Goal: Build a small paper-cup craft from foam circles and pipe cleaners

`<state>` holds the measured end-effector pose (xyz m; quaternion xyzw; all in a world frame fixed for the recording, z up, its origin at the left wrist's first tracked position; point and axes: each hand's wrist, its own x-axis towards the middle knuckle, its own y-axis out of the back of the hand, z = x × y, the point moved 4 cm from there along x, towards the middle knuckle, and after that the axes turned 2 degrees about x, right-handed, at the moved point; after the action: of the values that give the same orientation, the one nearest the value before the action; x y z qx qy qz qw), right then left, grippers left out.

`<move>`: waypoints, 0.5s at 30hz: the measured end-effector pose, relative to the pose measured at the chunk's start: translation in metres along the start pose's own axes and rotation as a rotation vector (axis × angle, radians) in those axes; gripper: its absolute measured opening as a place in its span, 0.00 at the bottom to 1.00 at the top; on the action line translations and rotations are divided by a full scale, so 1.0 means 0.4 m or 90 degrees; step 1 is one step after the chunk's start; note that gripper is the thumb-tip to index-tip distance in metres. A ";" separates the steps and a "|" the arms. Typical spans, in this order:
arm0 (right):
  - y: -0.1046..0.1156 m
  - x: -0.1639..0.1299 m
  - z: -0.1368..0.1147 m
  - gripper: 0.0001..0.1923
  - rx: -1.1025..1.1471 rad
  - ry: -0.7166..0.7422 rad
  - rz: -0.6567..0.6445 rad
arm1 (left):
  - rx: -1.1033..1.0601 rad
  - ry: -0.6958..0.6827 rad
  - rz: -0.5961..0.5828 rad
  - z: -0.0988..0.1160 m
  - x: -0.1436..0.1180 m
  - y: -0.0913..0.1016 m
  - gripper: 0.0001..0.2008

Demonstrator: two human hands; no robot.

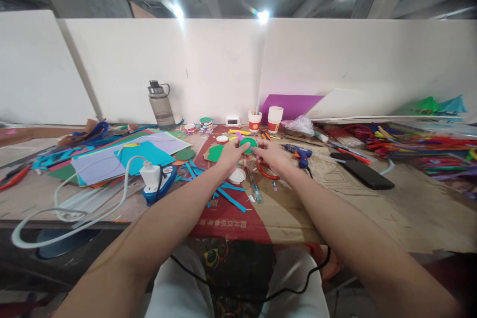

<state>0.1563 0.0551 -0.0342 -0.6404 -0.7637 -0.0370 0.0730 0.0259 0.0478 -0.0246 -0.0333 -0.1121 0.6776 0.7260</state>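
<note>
Between my two hands, above the middle of the cluttered table, is a round green disc with a pale rim (248,146). My left hand (234,153) grips its left side, the thumb lying on the green face. From the right, the fingers of my right hand (271,153) close on the disc's edge. Just below the hands lie a white round lid (237,176) and a pen (255,186). Scissors with red handles (269,173) are partly hidden beneath my right hand. A cut green sheet (215,153) lies beside my left hand.
Left are coloured paper sheets (143,159), blue strips (231,198), a power socket block (159,184) and a water bottle (161,104). Right are a blue glue gun (302,155), a black phone (363,171) and bundled coloured strips (428,146). Paper cups (275,120) stand behind.
</note>
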 end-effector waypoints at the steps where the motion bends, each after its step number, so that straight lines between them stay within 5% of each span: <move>1: -0.002 0.001 0.001 0.15 -0.007 0.002 0.002 | -0.003 0.001 0.002 -0.001 0.000 0.000 0.12; 15: 0.013 -0.007 -0.017 0.16 0.053 -0.026 0.028 | -0.071 0.032 0.002 0.009 0.019 0.024 0.09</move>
<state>0.1624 0.0522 -0.0279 -0.6541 -0.7516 0.0094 0.0846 0.0161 0.0558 -0.0219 -0.0910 -0.1313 0.6702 0.7247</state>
